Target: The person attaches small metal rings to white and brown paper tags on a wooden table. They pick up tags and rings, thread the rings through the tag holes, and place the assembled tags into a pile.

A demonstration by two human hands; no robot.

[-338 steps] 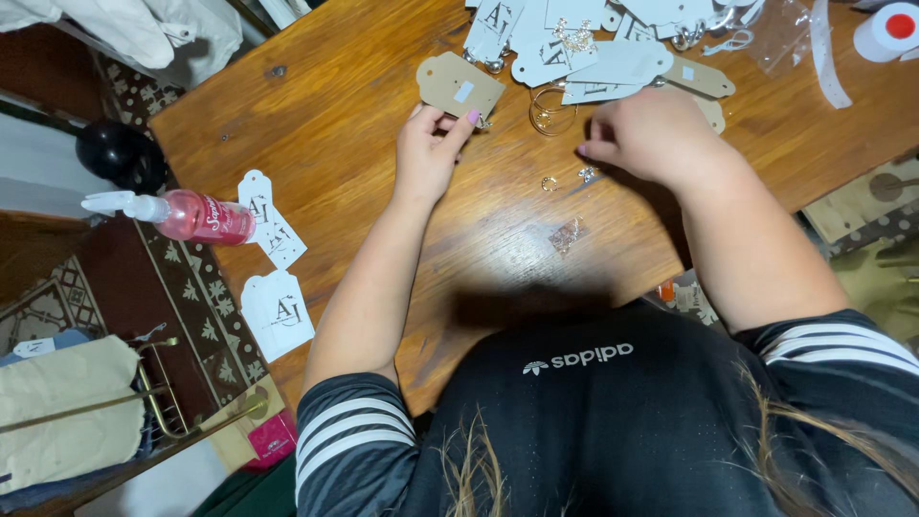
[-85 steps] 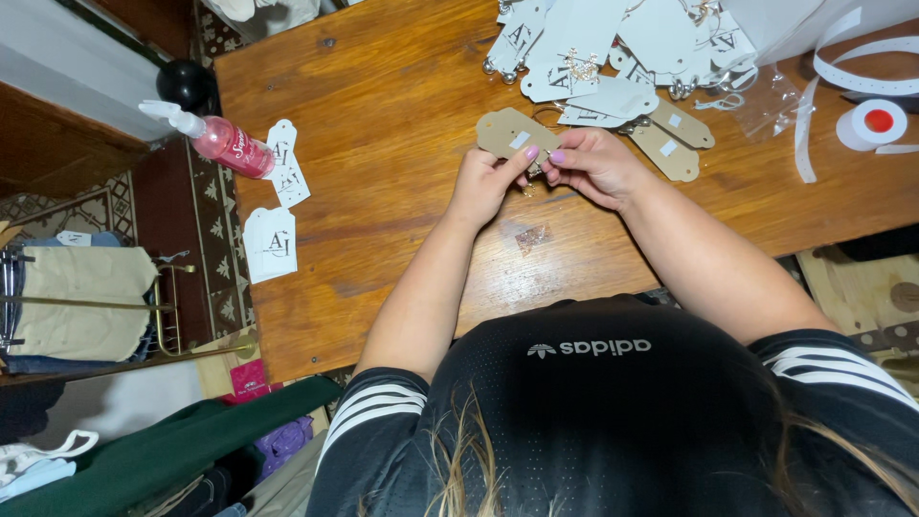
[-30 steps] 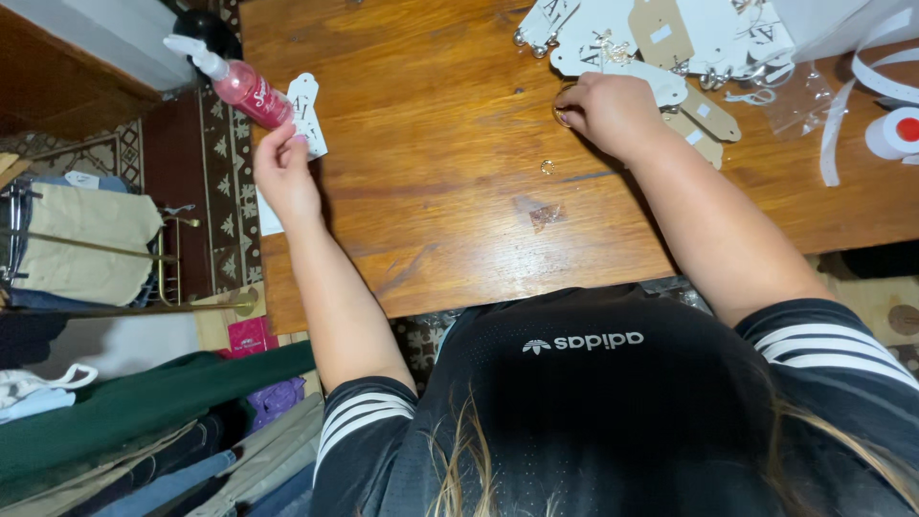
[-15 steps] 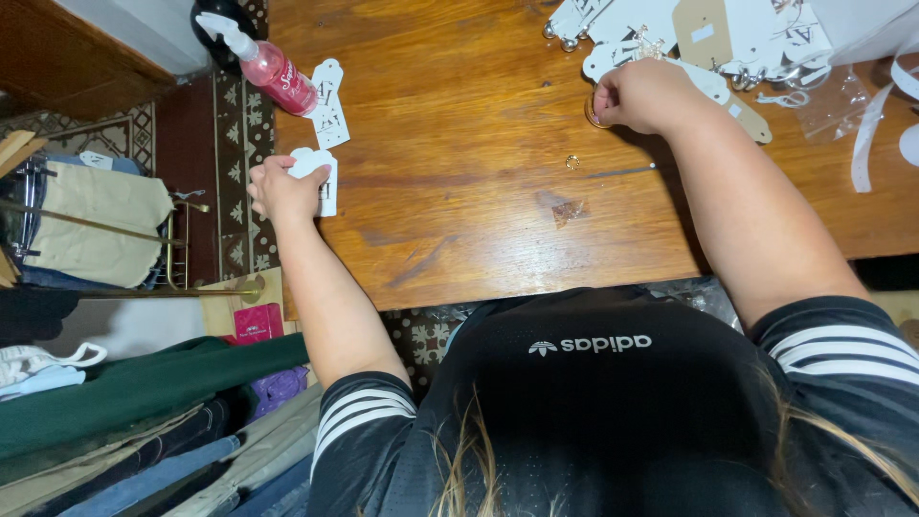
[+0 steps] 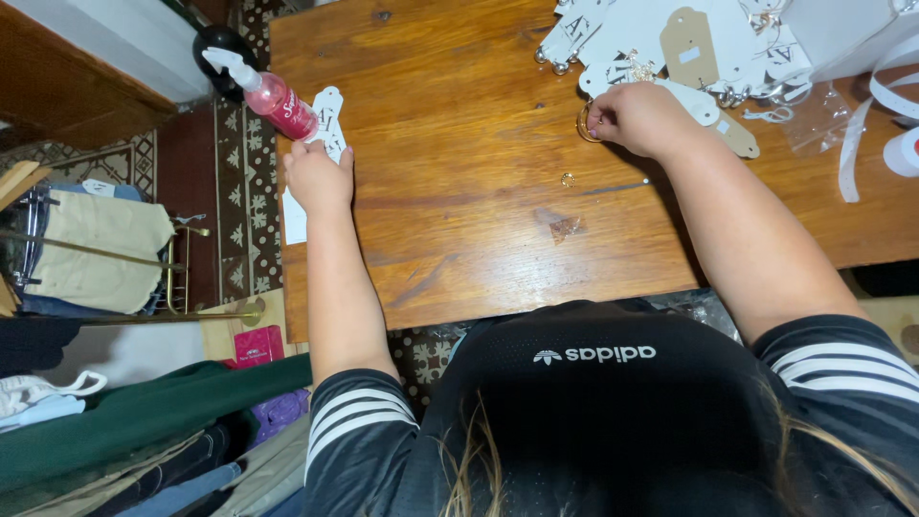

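Beside the pink spray bottle (image 5: 278, 101), the left hand (image 5: 319, 177) presses flat on white tags (image 5: 328, 120); the right hand (image 5: 637, 117), across the bench (image 5: 459, 220), pinches a gold ring (image 5: 583, 124).

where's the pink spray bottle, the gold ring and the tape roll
pink spray bottle (image 5: 280, 103), head view, on its pink body
gold ring (image 5: 583, 123), head view, on its left rim
tape roll (image 5: 903, 151), head view, on its white side

Glossy wood table (image 5: 459, 115), matt paper tags (image 5: 330, 120), shiny metal ring (image 5: 581, 124)
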